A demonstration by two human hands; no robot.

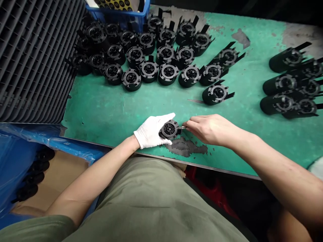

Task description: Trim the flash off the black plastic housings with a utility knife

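My left hand (150, 132), in a white glove, is wrapped round a black round part (169, 129) near the table's front edge, its face turned up. Bare, my right hand (205, 128) pinches a thin metal tool (182, 127) whose tip meets the right side of that part. The exact kind of tool is too small to tell. Beyond my hands, several black cylindrical parts (168, 72) stand in a group, and one with prongs (216, 93) lies nearest on the right.
Black grid trays (37, 60) rise at the left, beside a blue bin (131, 18). More black cylinders (280, 84) lie at the far right of the green table (101, 101). A blue-lined box (60, 178) with black parts is at lower left.
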